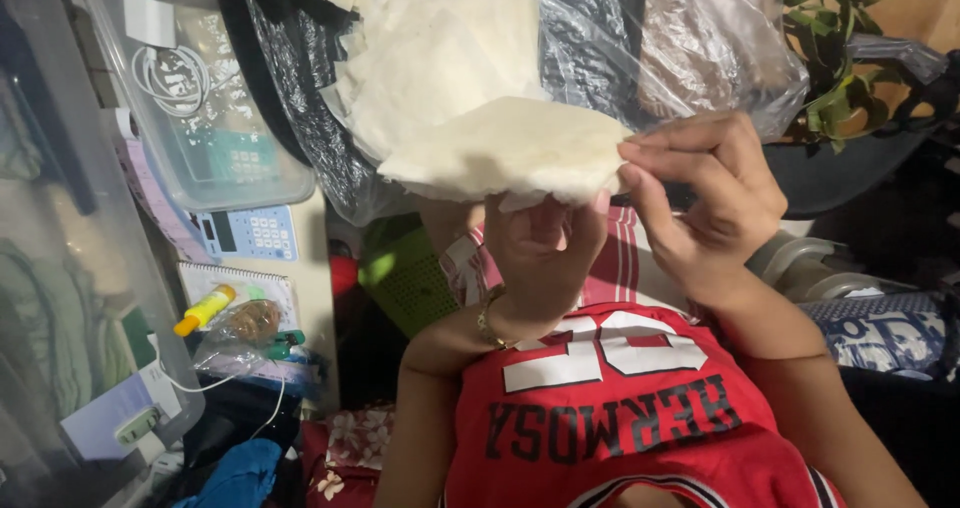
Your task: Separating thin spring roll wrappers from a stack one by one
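Note:
A thin, pale, square wrapper sheet (505, 148) is held up flat in front of me. My left hand (540, 253) supports it from underneath, palm up, with a gold bracelet on the wrist. My right hand (705, 203) pinches the sheet's right edge between thumb and fingers. Behind the sheet, a stack of similar pale sheets (450, 43) lies on a crinkled clear plastic bag (640, 38). My red jersey with white lettering fills the lower middle of the view.
A clear plastic storage box (190, 98) with cables sits at upper left, a blue calculator (250, 233) below it. A spiral notebook, a yellow-capped tube (205, 308) and a small bag lie on the left. A green basket (405, 273) and a leafy plant (840, 48) are nearby.

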